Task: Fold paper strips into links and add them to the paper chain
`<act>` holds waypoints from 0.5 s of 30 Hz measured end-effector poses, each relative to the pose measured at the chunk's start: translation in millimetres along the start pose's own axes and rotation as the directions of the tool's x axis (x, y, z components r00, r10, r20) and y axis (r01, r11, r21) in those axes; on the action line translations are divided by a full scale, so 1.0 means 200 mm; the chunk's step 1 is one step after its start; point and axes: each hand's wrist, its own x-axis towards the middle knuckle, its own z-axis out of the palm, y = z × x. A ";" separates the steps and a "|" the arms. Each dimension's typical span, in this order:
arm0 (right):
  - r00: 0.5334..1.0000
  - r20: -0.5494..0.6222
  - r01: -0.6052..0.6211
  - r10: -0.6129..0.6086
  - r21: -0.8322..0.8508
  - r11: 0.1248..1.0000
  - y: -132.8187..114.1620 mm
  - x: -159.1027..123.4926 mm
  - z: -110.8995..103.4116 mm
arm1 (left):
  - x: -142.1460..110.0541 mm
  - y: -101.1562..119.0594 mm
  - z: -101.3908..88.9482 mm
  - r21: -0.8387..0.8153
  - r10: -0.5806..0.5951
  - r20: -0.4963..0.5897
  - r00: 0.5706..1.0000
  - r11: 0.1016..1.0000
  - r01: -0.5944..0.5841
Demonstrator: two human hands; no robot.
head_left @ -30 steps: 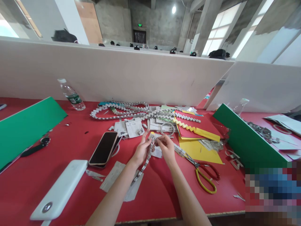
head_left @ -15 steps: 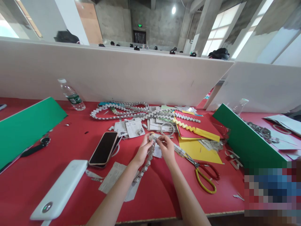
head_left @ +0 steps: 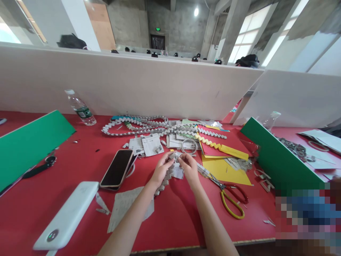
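Between both hands is the end of a folded paper chain [head_left: 165, 180], grey like newsprint, its zigzag length hanging down beside my left forearm. My left hand [head_left: 162, 170] is closed on that end, thumb and fingers pinching it. My right hand [head_left: 189, 167] has its thumb and fingertips pressed together at the same end; the small fold there is partly hidden by the fingers. Behind the hands lie longer zigzag paper chains [head_left: 114, 133] and a yellow paper chain [head_left: 210, 143]. A piece of printed paper [head_left: 125, 206] rests under my left forearm.
Scissors [head_left: 221, 185] with red and yellow handles lie right of my right hand. To the left are a phone [head_left: 117, 169], a white power bank [head_left: 68, 215] and a water bottle [head_left: 82, 109]. Green dividers [head_left: 279, 160] flank the red table; a blurred person sits at right.
The hanging chain has swung left and up behind my left wrist. The printed paper beneath has shifted left. My right fingers have moved slightly at the chain's end.
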 end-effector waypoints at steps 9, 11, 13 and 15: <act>1.000 0.019 -0.002 -0.001 0.130 0.992 -0.06 0.00 -0.02 | -0.03 0.07 0.00 -0.133 -0.154 0.017 0.988 0.979 0.155; 1.000 0.005 0.026 -0.027 0.102 0.994 -0.06 0.00 -0.03 | -0.02 0.06 0.00 -0.135 -0.163 0.035 0.986 0.977 0.166; 0.999 0.002 0.051 -0.051 0.068 0.996 -0.06 0.00 -0.04 | -0.01 0.04 0.00 -0.164 -0.152 0.033 0.988 0.974 0.156; 0.997 0.027 0.073 -0.075 0.041 0.996 -0.05 0.00 -0.03 | 0.00 0.02 0.00 -0.229 -0.129 0.021 0.991 0.965 0.131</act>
